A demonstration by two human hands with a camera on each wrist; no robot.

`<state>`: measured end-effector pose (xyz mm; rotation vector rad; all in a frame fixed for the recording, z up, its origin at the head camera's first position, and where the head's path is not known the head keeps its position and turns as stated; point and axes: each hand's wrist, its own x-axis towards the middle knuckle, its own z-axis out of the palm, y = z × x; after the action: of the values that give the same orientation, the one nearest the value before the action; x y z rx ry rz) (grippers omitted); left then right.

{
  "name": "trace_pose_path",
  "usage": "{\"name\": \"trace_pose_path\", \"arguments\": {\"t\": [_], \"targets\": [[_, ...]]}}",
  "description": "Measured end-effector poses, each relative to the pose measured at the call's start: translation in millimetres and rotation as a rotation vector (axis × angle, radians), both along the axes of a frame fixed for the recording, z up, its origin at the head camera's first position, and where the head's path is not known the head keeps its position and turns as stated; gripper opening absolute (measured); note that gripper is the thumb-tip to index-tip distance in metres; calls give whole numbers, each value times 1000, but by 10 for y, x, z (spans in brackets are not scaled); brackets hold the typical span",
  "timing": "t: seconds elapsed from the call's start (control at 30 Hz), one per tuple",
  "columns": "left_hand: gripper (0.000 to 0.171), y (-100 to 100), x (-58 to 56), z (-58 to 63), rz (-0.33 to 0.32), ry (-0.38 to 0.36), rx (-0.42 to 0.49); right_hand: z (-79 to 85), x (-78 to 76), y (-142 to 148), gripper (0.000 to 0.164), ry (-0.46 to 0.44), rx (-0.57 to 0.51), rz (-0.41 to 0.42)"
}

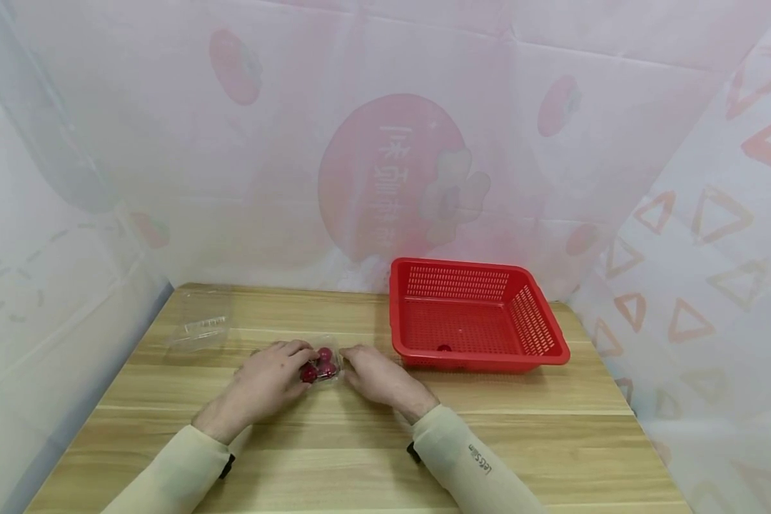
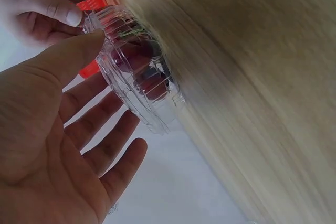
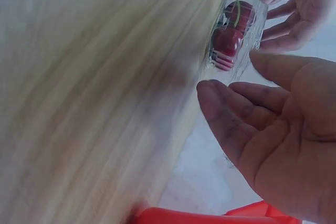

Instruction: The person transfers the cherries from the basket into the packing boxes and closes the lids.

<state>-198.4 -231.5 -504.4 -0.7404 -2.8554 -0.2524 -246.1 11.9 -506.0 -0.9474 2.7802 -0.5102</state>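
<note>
A small clear plastic box (image 2: 149, 116) stands on the wooden table between the two hands. Dark red cherries (image 1: 326, 368) are inside it, and a green stem shows in the right wrist view. At the box's left side is my left hand (image 1: 271, 371), its thumb touching the rim and its other fingers loosely extended along the wall. My right hand (image 1: 375, 375) is at the opposite side, thumb and forefinger apart and their tips close to the box wall, holding nothing.
Right of the hands sits a red perforated plastic basket (image 1: 395, 314) with one cherry (image 1: 445, 348) at its near side. Another clear plastic container (image 1: 199, 332) with a raised lid lies at the table's back left. A printed curtain (image 1: 283, 178) hangs behind the table.
</note>
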Motion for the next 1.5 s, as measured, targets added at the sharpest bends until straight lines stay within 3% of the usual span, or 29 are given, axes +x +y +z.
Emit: {"name": "trace_pose_path", "arguments": {"t": [0.1, 0.13, 0.33, 0.57, 0.6, 0.73, 0.93, 1.13, 1.33, 1.5], "targets": [[53, 5, 5, -2, 6, -17, 6, -22, -22, 12, 44, -63, -46, -7], [53, 6, 6, -3, 5, -19, 7, -100, -62, 22, 46, -63, -59, -6], [52, 18, 12, -1, 14, -51, 21, -143, -76, 19, 57, -248, -213, -54], [52, 21, 5, 11, 11, -77, 23, -133, -33, -18, 59, -473, -389, -171], [52, 22, 4, 12, 10, -79, 23, -68, -3, -33, 60, -524, -421, -200], [52, 24, 0, 9, 3, -75, 23, -85, -9, -55, 61, -619, -519, -245], [54, 8, 6, 8, -20, -60, 21, -71, -3, -78, 60, -678, -587, -272], [57, -36, 15, 15, -11, -101, 61, -70, 3, -88, 65, -674, -601, -286], [54, -115, 52, -12, 123, -104, 142, -88, 8, -75, 75, -694, -642, -301], [60, -181, 45, -39, 155, -223, 200, -97, 17, -80, 84, -718, -663, -313]]}}
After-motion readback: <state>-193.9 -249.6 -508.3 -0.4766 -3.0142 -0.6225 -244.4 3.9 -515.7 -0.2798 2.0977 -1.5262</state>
